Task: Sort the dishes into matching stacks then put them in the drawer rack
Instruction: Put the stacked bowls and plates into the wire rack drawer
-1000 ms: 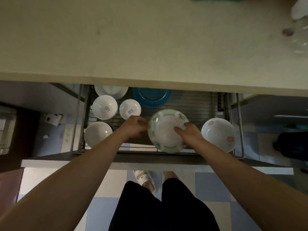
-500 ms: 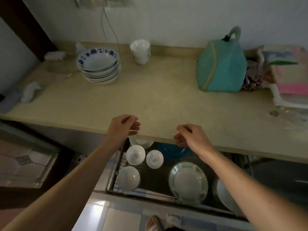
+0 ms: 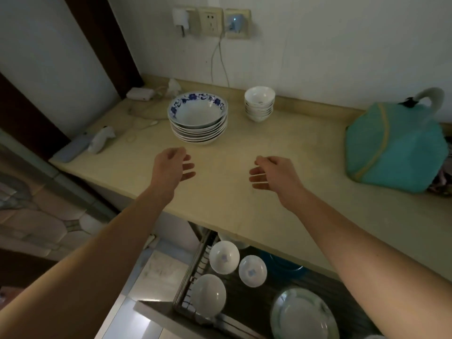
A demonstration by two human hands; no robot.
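Observation:
A stack of blue-patterned bowls [image 3: 197,118] stands at the back of the counter. To its right is a stack of small white bowls [image 3: 259,104]. My left hand [image 3: 172,167] and my right hand [image 3: 274,174] hover over the counter in front of the blue-patterned stack, both empty, fingers apart and palms facing each other. Below the counter edge the drawer rack [image 3: 188,287] is pulled out. It holds white bowls [image 3: 223,256], a green-rimmed plate stack [image 3: 304,316] and a blue dish [image 3: 283,265] partly hidden under the counter.
A teal cloth-covered appliance [image 3: 396,148] sits on the counter's right side. Chargers, cables and crumpled tissue [image 3: 101,140] lie at the left end. Wall sockets [image 3: 211,22] are above. The beige counter [image 3: 244,209] lies bare between my hands.
My hands let go of the green-rimmed plates in the drawer rack and rose above the counter. My view lifted from the drawer to the counter and wall.

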